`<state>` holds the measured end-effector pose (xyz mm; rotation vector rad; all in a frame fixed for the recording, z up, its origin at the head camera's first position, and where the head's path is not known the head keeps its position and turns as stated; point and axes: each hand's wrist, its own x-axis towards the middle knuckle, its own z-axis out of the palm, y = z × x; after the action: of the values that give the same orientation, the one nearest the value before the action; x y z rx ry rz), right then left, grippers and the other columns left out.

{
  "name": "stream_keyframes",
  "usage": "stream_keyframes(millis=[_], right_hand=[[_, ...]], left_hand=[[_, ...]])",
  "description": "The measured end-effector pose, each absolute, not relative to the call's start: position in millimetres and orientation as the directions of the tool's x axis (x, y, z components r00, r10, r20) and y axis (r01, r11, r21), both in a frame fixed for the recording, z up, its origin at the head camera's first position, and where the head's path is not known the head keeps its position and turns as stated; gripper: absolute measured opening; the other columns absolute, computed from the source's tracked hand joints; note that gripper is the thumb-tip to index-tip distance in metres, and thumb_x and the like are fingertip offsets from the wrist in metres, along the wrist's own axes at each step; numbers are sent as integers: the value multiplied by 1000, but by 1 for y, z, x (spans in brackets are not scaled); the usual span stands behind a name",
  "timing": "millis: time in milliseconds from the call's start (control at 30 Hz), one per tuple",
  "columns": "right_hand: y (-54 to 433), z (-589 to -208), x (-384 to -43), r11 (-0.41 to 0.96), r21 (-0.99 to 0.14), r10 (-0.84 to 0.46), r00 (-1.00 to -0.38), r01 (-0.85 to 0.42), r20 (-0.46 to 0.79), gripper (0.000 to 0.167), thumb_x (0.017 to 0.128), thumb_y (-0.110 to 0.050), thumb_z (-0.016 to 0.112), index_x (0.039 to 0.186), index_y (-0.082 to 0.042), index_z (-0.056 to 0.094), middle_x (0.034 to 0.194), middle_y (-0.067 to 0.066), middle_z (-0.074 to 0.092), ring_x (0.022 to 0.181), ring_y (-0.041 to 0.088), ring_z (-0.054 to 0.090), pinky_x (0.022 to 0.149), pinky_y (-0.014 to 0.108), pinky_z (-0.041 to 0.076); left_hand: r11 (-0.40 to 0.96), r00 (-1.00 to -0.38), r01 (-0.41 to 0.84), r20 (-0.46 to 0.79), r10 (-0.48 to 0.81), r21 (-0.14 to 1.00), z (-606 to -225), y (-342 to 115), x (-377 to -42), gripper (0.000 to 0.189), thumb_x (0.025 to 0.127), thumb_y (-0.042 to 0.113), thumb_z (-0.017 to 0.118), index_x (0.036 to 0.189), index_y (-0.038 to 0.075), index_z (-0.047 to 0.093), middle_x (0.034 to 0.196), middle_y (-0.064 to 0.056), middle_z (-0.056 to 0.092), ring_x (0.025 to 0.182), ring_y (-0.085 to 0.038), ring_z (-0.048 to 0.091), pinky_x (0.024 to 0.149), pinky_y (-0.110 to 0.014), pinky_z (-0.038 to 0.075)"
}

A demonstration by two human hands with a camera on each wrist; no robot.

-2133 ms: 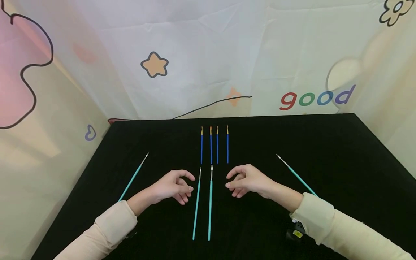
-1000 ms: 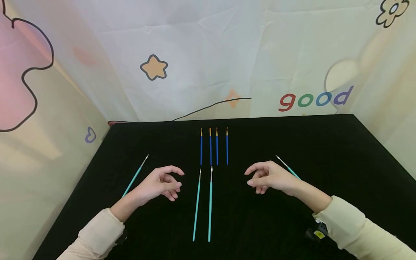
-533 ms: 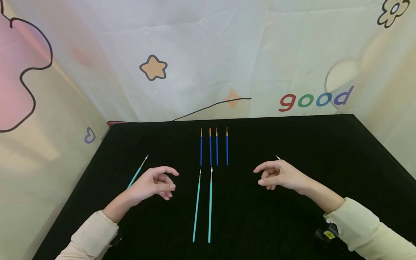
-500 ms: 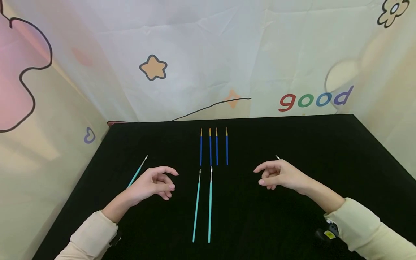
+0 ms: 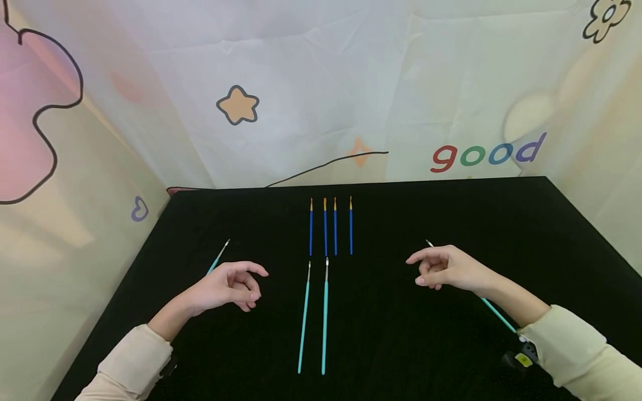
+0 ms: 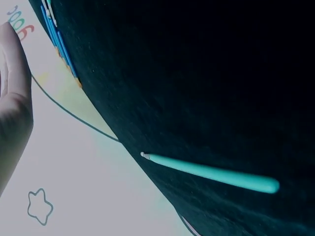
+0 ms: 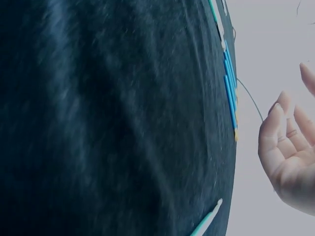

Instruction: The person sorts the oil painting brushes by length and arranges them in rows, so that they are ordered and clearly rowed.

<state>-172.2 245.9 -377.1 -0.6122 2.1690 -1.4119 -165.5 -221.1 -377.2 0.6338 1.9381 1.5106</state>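
Note:
My left hand (image 5: pixel 228 287) hovers over the left side of the black table with loosely bent fingers and nothing in them. Behind it in the head view lies a turquoise paintbrush (image 5: pixel 215 263), its lower handle hidden by the hand; the left wrist view shows this paintbrush (image 6: pixel 211 173) whole. My right hand (image 5: pixel 453 270), also relaxed and holding nothing, hangs above another turquoise paintbrush (image 5: pixel 497 314), covering its middle. Between the hands, two turquoise paintbrushes, a left one (image 5: pixel 304 323) and a right one (image 5: pixel 325 323), lie side by side, tips pointing away.
Beyond the middle pair, several blue paintbrushes with orange bristles, one of them at the right end (image 5: pixel 351 228), lie in a row. The black tabletop (image 5: pixel 381 345) ends at a pale printed cloth (image 5: pixel 321 83) hanging behind and at the sides.
Both hands have drawn apart, away from the two middle turquoise paintbrushes, the left one moving left and the right one moving right. The paintbrushes have stayed in place.

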Motion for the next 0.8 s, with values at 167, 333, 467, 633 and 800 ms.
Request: stream_keyframes(millis=[167,333,467,633,800], right_hand=[[255,-378,-174,399,-909,-602,-782,-118,-163,45,84,-12,63,121,9,47,78,6,54,69,23,55,61,31,50],[262,-380,-173,428,-896,-593,-784,-117,-181,45,84,-12,63,121,8,47,79,6,52,69,26,55,61,31,50],[267,-382,-174,443,-890,-587,-786,-109,-196,45,84,-13,64,121,8,48,78,5,49,68,20,53,60,30,50],[274,-386,-175,465,-879,-567,-799,-108,-202,46,84,-14,65,121,7,49,77,4,45,66,14,50,59,30,49],[282,-389,-176,471,-874,-548,-815,-115,-188,45,83,-13,65,120,7,49,76,2,43,64,12,47,58,29,48]], left_hand=[[263,-714,1,-184,676,965,-378,-229,-167,46,86,4,59,125,-11,37,94,-31,55,80,-28,62,71,-42,53],[273,-706,-1,-194,681,962,-379,-236,-168,44,86,4,59,124,-9,39,92,-19,59,80,-27,62,71,-43,53],[293,-693,4,-209,691,956,-379,-241,-168,44,86,2,57,124,-9,38,92,-18,58,81,-26,62,71,-43,53],[326,-693,29,-216,688,945,-378,-247,-169,46,86,3,58,125,-10,37,92,-17,58,81,-26,61,71,-42,53],[346,-710,20,-230,665,938,-380,-256,-172,47,86,3,58,126,-9,36,91,-15,58,81,-26,61,71,-42,53]])
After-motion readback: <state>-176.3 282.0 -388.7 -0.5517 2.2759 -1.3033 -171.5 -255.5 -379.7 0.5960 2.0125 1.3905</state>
